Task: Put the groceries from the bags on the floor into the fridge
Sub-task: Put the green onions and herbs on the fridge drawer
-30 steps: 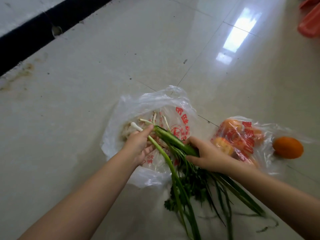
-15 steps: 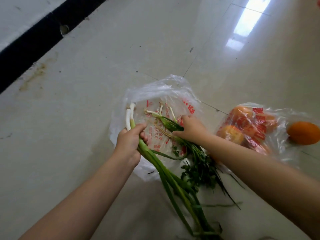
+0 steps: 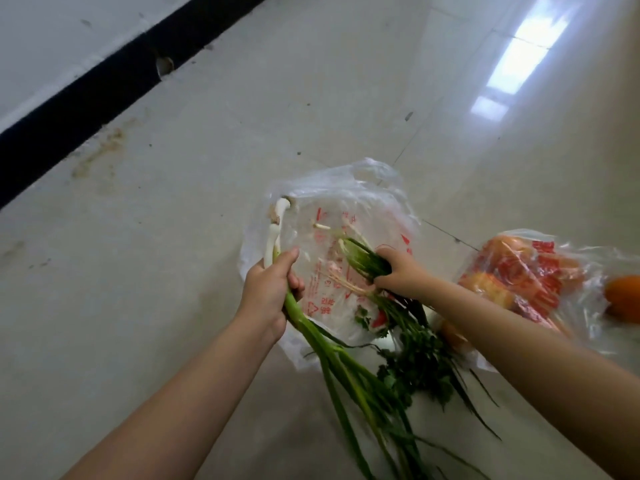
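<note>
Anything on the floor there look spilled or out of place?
Yes: an orange lies loose on the floor tiles, outside the mouth of the fruit bag at the right edge. It looks rolled out.

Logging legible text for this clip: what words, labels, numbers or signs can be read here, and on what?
Clear plastic bag under the hands: red printed characters and a triangular mark, too blurred to read.
Second bag holding orange fruit: red printed characters, also too blurred to read.
No other text is visible.
</note>
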Available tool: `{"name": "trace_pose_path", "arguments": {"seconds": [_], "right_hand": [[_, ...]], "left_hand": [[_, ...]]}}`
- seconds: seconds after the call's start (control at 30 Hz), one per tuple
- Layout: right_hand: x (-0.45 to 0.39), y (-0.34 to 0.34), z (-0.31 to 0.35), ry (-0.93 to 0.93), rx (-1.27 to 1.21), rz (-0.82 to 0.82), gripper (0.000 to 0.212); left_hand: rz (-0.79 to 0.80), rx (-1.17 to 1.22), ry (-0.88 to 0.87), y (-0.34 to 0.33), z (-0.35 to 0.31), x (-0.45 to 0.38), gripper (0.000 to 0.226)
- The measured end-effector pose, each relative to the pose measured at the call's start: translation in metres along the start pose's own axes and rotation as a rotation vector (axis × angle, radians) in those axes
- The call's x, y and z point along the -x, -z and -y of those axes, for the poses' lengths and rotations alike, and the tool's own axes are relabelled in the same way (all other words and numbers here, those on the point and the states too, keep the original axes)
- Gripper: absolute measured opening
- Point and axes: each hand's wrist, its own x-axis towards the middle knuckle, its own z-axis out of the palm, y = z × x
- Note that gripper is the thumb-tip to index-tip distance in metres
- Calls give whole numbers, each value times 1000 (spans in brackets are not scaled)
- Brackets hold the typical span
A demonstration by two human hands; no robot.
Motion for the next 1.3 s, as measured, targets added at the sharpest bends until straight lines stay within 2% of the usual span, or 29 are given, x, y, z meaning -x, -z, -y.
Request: {"name": "trace_pose_path", "arguments": {"seconds": [0.17,0.23,0.27,0.33,0.43,0.57,0.7,0.8,0.87,0.97,1.1,1.3], "right_hand": [[23,17,9,75,-117,161,25],[31,26,15,90,-159,117,8],[35,31,19,98,-177,87,8],[42,45,27,118,-215,29,21],[50,67,38,141,-462,-70,22],[48,99,55,205,-630,-281,22],[45,126,88,227,-315,-404,21],[65,148,102,104,-378,-393,18],[93,167,110,15,-506,-394,19],[151,202,125,-69,-566,-417,26],[249,267,155,-109,-655,-424,28],[421,402,199,-163,-664,-544,23]], "left_hand": [[-4,-76,-19,0,-1,-5,32],[82,-40,-22,-1,-4,-4,31],[144,-7,-15,-3,-7,-2,31],[285,76,22,-6,-17,5,34],[437,173,70,-13,-40,16,39],[419,148,82,-32,-69,20,39],[319,-12,62,-60,-99,33,36],[304,-42,173,-80,-128,64,36],[323,-17,287,-88,-150,91,37],[302,41,400,-100,-183,142,37],[303,40,393,-136,-242,228,36],[521,-147,299,-228,-361,373,33]]}}
